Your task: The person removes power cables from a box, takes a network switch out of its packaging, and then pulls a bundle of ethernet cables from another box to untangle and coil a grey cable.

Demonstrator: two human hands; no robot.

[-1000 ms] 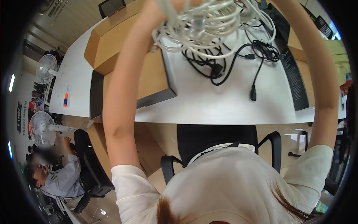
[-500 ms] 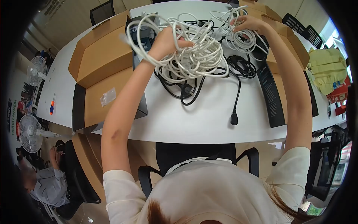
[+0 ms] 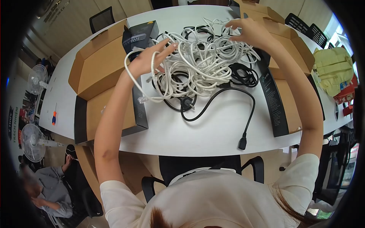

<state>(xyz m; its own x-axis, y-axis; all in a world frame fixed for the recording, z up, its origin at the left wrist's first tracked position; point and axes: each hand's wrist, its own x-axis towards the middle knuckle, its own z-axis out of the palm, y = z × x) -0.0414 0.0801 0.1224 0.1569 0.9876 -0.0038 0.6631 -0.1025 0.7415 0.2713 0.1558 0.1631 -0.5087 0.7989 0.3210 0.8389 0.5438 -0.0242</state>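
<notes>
A tangled heap of white cables [image 3: 201,72] lies on the white table [image 3: 224,125]. My left hand [image 3: 152,59] is at the heap's left side, fingers apart, with a loose white loop hanging around it. At the upper right of the heap, my right hand [image 3: 249,32] is raised with its fingers spread, holding nothing. A coiled black cable [image 3: 244,75] lies right of the white heap. Another black cable with a plug [image 3: 187,102] curves out from under the heap, and a black connector [image 3: 242,143] lies near the table's front edge.
Open cardboard boxes stand left [image 3: 104,102] and right [image 3: 291,102]. A dark printed box [image 3: 141,36] is behind my left hand. A screwdriver [image 3: 54,117] lies far left, and a yellow bag [image 3: 332,68] is far right. A person [image 3: 53,188] sits at lower left.
The white cables have come down onto the table, spreading out. My hands have opened; the left moved down and left. The black connector now lies nearer the front edge.
</notes>
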